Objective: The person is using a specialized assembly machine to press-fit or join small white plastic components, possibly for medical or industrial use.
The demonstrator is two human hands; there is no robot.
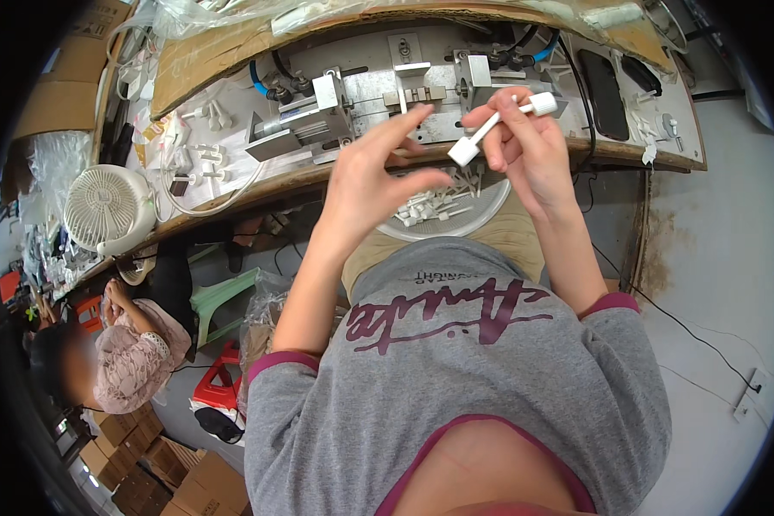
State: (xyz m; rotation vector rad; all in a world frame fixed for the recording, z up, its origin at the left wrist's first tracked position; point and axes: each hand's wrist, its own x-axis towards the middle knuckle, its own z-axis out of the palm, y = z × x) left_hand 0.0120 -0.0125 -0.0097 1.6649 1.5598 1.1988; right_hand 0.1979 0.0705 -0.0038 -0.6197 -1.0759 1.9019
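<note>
My right hand (529,146) pinches a white plastic rod with a block-shaped end piece on each end (488,129); it slants from lower left to upper right. My left hand (365,185) is apart from it, its fingers spread and nothing between them. Just beyond both hands stands a metal fixture with a small clamp block (415,95) in the middle, where a white piece (413,69) shows. Facing metal slides, the left slide (305,125) and the right slide (482,77), flank it. Under my hands, a round basket (490,206) over my lap holds many loose white plastic parts (434,205).
A white fan (107,209) stands at the bench's left, near bagged white parts and a looped cable. A black phone (604,95) lies at the right. Cardboard (206,64) edges the back. Another person (133,353) sits at the left beside a green stool (224,301).
</note>
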